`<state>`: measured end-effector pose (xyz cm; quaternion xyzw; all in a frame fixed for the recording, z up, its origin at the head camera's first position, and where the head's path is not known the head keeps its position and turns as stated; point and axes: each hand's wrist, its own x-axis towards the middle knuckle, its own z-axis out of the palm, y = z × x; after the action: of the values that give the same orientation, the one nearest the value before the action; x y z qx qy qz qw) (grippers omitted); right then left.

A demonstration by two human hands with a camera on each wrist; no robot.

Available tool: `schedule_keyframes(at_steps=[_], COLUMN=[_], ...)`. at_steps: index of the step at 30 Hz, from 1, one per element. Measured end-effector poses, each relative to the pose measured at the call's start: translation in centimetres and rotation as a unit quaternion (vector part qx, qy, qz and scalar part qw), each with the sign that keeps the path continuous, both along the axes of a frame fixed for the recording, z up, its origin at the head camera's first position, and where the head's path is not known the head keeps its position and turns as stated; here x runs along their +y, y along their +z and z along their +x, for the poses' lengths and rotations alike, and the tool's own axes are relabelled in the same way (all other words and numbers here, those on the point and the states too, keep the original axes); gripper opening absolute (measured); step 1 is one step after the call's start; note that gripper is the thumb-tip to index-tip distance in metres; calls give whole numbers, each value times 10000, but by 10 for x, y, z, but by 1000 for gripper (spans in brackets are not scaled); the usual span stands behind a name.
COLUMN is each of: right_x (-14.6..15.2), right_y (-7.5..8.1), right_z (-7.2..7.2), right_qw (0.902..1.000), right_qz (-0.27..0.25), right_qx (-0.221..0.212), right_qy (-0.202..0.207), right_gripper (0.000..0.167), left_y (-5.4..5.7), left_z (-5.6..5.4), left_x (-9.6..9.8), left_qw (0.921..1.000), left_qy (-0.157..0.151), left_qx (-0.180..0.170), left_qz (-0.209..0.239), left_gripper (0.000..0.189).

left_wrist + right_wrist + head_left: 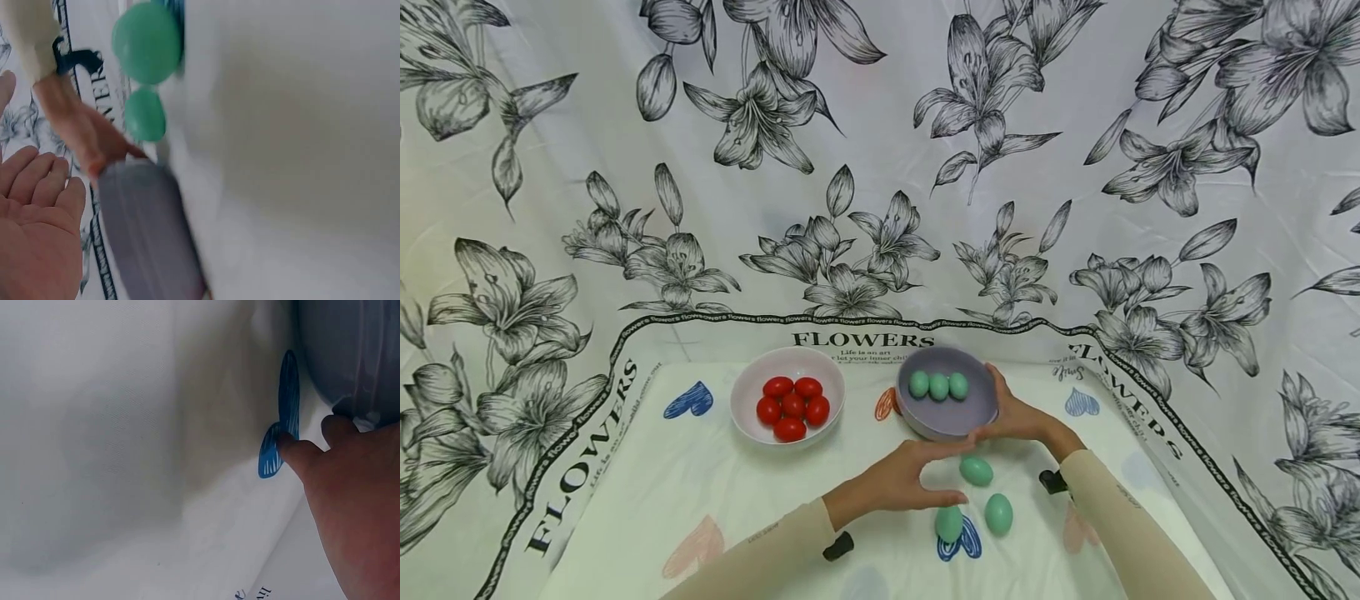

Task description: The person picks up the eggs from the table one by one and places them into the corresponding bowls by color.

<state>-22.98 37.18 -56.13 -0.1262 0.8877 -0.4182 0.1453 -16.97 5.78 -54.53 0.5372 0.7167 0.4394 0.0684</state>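
Observation:
A purple-grey bowl (936,423) at centre right holds three green eggs (938,387) in a row. At its right side, my right hand (1018,415) lies with fingers spread along the outer wall, and the left wrist view shows its fingertips at the rim. In the right wrist view the thumb of my right hand (362,494) stands out from the bowl's wall (350,356). In front of the bowl, my left hand (898,479) is held with thumb and fingers wide apart, nothing between them. A green egg (949,524) lies just below its thumb; another egg (976,471) sits beyond its fingertips.
To the left stands a pinkish-white bowl (747,414) with several red egg-shaped pieces (792,406). A third loose green egg (999,514) rests on the table, nearer the right forearm. Flower-printed cloth (880,167) covers the table and rises behind it.

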Motion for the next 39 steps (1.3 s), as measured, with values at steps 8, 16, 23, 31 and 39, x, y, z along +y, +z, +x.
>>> schedule_keyframes(at_steps=[8,16,23,31,39], right_x=[-3,-4,-2,-2,-2], right_y=[2,4,0,1,3], right_z=[-3,-1,0,1,1], right_qw=[10000,10000,9999,10000,9999], right_qz=[-2,-5,5,-25,-36], right_qx=[50,33,18,-1,-49], right_qy=[-18,-59,-115,-72,-90], right_gripper=[150,150,150,150,149], left_y=[-27,-41,-49,-52,-52], left_z=[23,34,41,40,40], left_x=[-7,-12,-11,-11,-12], left_qw=[9967,9940,9926,9895,9913], left_qy=[-114,39,161,361,253], left_qx=[-236,-140,-310,-563,-791], left_qz=[-766,-1088,-1165,-1280,-1020], left_gripper=[73,74,70,65,62])
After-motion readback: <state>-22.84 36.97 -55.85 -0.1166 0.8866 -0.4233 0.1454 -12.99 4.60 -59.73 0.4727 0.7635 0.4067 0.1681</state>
